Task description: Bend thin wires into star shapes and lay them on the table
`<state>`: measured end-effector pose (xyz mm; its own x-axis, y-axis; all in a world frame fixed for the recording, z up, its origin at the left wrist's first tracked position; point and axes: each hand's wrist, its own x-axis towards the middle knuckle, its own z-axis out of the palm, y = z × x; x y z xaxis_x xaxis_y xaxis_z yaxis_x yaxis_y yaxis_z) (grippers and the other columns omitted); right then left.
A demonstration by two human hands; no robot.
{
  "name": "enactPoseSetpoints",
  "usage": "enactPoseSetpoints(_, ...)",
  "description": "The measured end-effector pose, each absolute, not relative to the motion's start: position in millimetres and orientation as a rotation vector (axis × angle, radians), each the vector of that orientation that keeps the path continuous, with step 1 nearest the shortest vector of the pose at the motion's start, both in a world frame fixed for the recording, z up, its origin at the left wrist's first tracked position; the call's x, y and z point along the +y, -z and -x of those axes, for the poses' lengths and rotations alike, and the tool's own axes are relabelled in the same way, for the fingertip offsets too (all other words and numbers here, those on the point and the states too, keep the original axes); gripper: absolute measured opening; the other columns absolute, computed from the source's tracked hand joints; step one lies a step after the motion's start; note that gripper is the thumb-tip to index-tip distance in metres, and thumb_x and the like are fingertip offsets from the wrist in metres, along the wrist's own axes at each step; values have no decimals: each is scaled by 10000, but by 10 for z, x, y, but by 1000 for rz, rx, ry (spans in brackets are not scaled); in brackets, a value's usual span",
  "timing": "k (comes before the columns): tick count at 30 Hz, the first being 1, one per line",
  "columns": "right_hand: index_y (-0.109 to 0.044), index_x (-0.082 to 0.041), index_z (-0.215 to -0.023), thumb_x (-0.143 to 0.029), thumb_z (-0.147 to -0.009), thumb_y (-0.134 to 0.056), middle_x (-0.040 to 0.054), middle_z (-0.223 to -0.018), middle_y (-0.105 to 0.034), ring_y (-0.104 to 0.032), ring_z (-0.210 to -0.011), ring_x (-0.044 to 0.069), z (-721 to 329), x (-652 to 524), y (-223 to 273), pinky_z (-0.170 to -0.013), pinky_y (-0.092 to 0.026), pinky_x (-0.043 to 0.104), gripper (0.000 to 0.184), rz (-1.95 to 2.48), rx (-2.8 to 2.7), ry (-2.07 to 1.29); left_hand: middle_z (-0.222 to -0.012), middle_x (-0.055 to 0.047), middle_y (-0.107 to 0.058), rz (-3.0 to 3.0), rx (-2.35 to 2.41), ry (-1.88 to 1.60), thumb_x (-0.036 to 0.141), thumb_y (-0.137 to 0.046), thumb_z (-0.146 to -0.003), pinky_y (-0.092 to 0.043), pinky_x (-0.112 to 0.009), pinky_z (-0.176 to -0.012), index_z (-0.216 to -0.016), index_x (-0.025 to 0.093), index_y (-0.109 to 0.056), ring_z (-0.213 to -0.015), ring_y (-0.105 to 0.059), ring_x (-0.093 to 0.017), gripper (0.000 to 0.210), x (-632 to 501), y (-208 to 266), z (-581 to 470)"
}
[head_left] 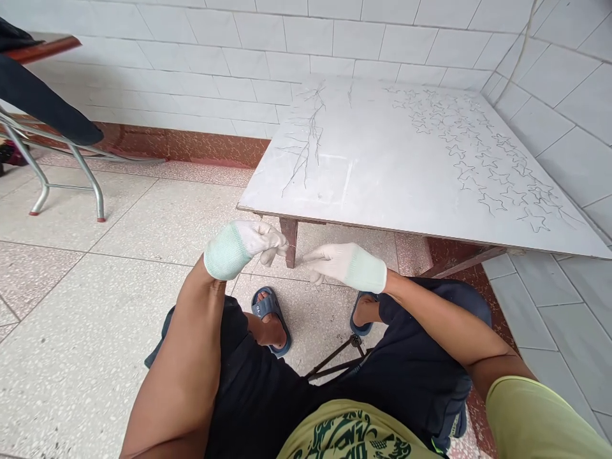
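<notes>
White tiled wall [335, 35] at far side, pale speckled floor [129, 325] below. Broad white-topped table [392, 172] with dark wooden legs, pushed into the far right corner; likely so the walls back two sides and the near edge stays reachable.

Grey metal folding chair [90, 175] far left, dark cloth over it.

Big batch of dark, thin star-shaped wire outlines [482, 159] fills the table's right side, probably grouped there to keep them apart from the dark, loose, branching wire lengths [312, 131] on the left.

White-gloved left hand [261, 241] and white-gloved right hand [335, 260] face each other just off the near edge, over the floor, presumably for free working room. Left: thumb and fingers pressed together, pinching what looks like a thin pale wire [293, 246] in the gap between the hands. Right: fingers stretched toward it; can't tell if gripping.
</notes>
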<state>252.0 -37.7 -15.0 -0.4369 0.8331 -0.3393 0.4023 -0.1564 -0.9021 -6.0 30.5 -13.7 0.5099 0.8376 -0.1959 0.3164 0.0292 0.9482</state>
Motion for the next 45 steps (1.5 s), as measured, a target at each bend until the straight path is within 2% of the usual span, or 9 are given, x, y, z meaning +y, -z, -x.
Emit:
enactPoseSetpoints(3,-651,-215,-1540,-253,-1077,-558,-15,-801,-777,-733,-720,155,-2456,-402,296,-686,-565,259,474,1414,-1834,-1493,-452,11,-574,-1592,1113,-505,582,-805,-760,-421,-286,-508,-721,213,-767,-480,-537,-155,372,270,123,-16)
enactPoseSetpoints(9,-689,-255,-1505,-308,-1110,-545,58,-913,-798,-732,-876,227,-2556,-390,567,-803,-557,300,424,1425,-2194,-940,-485,-15,-611,-1652,1129,-523,531,-760,-801,-443,-305,-549,-656,227,-721,-553,-589,-197,339,216,95,-100)
enactPoseSetpoints(13,-681,-261,-1507,-315,-1130,-475,72,-886,-784,-733,-895,259,-2584,-372,651,-756,-547,314,432,1315,-2315,-876,-457,-4,-599,-1669,1231,-505,448,-761,-793,-384,-280,-492,-654,217,-728,-486,-516,-168,271,216,135,-120)
enactPoseSetpoints(17,-702,-247,-1490,-308,-1100,-539,66,-942,-805,-743,-917,241,-2587,-359,610,-782,-539,299,427,1297,-2310,-876,-450,-8,-592,-1651,1235,-493,441,-774,-789,-386,-284,-482,-626,224,-720,-483,-531,-176,277,227,187,-91)
enactPoseSetpoints(21,-712,-204,-1478,-349,-1100,-542,22,-881,-804,-740,-808,181,-2630,-362,476,-757,-531,270,439,1237,-2247,-1193,-484,-36,-628,-1678,1143,-478,464,-813,-791,-457,-296,-554,-518,229,-644,-596,-628,-212,398,247,205,-1)
enactPoseSetpoints(24,-719,-176,-1455,-414,-1091,-598,-7,-771,-783,-709,-696,151,-2705,-340,374,-734,-532,267,451,1245,-2108,-1568,-475,-8,-603,-1628,1091,-468,484,-808,-811,-451,-302,-542,-605,221,-714,-521,-561,-176,347,276,168,66)
enactPoseSetpoints(32,-788,-73,-1224,-773,-1001,-599,139,-905,-831,-793,-748,237,-2847,-207,260,-901,-592,420,759,965,-1650,-1974,-422,-10,-521,-1571,944,-620,679,-833,-730,-432,-309,-463,-599,224,-747,-442,-485,-154,481,348,109,129)
enactPoseSetpoints(39,-786,-78,-1031,-648,-934,-789,120,-797,-809,-753,-629,203,-2789,-223,292,-726,-607,352,578,886,-1527,-2149,-422,-3,-511,-1538,1020,-632,616,-836,-738,-383,-294,-457,-697,204,-798,-443,-498,-152,416,351,113,140)
enactPoseSetpoints(45,-696,-142,-853,-696,-961,-726,0,-503,-638,-612,-439,166,-2673,-231,583,-668,-656,396,566,638,-1349,-2327,-423,-2,-520,-1551,985,-614,596,-832,-748,-385,-297,-455,-650,206,-781,-429,-477,-137,406,381,162,159)
